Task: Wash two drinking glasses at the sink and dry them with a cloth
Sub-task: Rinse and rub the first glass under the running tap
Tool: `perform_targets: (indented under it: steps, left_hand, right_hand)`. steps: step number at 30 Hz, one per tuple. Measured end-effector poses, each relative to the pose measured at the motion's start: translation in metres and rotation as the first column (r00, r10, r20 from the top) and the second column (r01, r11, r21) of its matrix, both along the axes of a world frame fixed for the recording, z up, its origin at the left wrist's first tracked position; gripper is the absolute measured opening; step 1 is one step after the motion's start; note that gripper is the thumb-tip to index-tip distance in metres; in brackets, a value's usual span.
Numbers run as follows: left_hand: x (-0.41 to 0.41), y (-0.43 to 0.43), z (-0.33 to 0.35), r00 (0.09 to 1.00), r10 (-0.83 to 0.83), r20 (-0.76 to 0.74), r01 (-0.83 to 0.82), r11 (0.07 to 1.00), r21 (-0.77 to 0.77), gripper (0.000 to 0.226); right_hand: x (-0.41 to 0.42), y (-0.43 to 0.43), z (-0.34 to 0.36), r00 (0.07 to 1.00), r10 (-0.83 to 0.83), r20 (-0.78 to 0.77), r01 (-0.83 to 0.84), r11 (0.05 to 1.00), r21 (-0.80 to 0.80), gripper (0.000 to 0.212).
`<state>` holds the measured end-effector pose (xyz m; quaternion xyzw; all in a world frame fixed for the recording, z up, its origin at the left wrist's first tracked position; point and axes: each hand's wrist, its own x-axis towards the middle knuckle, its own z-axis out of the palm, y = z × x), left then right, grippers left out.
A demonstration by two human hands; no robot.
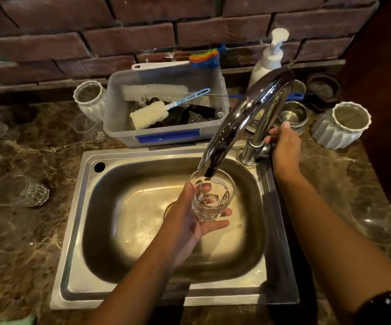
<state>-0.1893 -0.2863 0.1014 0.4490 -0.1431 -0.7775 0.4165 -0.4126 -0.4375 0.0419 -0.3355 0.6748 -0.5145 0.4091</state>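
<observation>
Steel sink (77,266): left hand (189,219) clasps first glass (212,200) under the tap (248,109); right hand (284,146) at its base, grip unclear; second glass (22,192) waits left.

Glossy steel sink (77,233), clear glass (210,198)

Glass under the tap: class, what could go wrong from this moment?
1. The glass sits close under the spout; lifting it carelessly could knock its rim against the metal.
2. The left hand holds it with fingers and thumb over the steel sink; once wet, it might slip and break.
3. The right hand is at the tap; a sudden strong flow could splash out of the glass.
</observation>
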Motion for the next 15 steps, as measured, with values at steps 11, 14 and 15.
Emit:
perform_targets:
  steps: [11,14,15]
  left_hand:
    - [-0.0023,-0.0006,0.0023,1.000,0.017,0.010,-0.017,1.000,-0.006,0.084]
    - [-0.0029,-0.0002,0.0029,0.999,0.037,0.020,-0.037,0.999,0.001,0.081]
    - [-0.0027,0.0005,0.0029,0.999,0.044,0.021,-0.044,0.999,0.005,0.080]
  right_hand:
    - [0.0070,-0.0104,-0.0086,0.967,-0.065,-0.248,0.069,0.998,0.010,0.056]
    - [0.0095,-0.0107,-0.0071,0.960,-0.105,-0.260,0.110,0.994,0.006,0.059]
    - [0.0098,-0.0111,-0.0077,0.962,-0.122,-0.245,0.130,0.991,0.017,0.059]
